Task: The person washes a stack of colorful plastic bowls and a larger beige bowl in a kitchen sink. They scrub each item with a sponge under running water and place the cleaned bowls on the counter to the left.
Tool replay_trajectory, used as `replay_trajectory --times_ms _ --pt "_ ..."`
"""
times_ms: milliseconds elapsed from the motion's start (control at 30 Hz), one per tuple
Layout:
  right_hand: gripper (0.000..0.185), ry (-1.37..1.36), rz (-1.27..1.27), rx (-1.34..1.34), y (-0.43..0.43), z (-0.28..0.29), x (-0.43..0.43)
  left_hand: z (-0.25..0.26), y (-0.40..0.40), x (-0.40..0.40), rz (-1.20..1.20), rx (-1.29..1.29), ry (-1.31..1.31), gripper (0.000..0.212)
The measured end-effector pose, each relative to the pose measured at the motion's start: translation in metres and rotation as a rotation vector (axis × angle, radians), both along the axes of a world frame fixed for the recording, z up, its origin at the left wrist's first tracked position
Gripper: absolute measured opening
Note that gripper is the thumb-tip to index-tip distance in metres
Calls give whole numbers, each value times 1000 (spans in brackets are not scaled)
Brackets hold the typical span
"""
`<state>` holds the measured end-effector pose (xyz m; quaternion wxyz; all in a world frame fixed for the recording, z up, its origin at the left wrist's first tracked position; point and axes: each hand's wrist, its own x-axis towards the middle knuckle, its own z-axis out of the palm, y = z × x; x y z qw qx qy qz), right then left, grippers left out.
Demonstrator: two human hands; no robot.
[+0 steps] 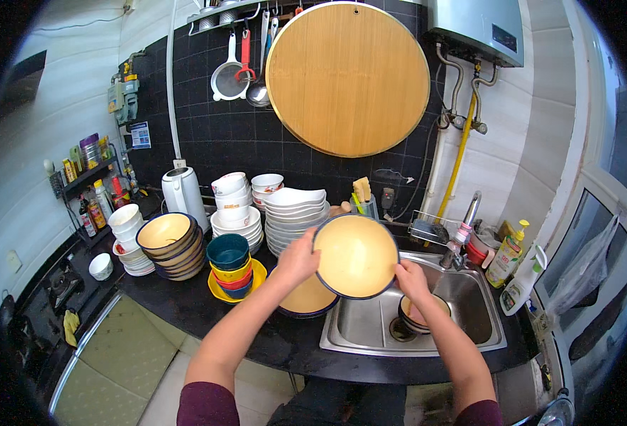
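Note:
Both hands hold up a cream plate with a dark blue rim (357, 256), its inside facing me. My left hand (298, 256) grips its left edge and my right hand (412, 277) its right edge. Below and partly behind it, another cream blue-rimmed plate (308, 298) lies on the counter. In the stainless steel sink (358, 325), small cream bowls with dark rims (425, 314) sit near the drain, partly hidden by my right forearm. Left of my hands, a stack of white dishes (294, 213) stands by small coloured bowls (228, 253) on a yellow plate (260, 271).
Stacked cream bowls (167, 234), white bowls (232, 199) and a white kettle (183, 191) stand at the left. A faucet (470, 213), a pump bottle (505, 261) and a spray bottle (521, 287) are by the sink. A round wooden board (348, 80) hangs behind.

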<state>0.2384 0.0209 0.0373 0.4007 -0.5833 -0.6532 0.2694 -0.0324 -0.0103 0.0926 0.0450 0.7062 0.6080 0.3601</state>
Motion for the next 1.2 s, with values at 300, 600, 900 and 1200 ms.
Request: replay_trajectory --times_ms 300,600,900,1200 --pt "36 -117 204 -243 20 -35 -84 -26 3 -58 255 -103 581 22" --pt "39 -286 172 -153 3 -49 -98 -79 24 -64 335 -372 721 19" --pt "44 62 341 -448 24 -72 -12 -35 7 -28 294 -243 766 29" --pt "74 -732 208 -193 28 -164 156 -15 -1 95 -230 156 414 20"
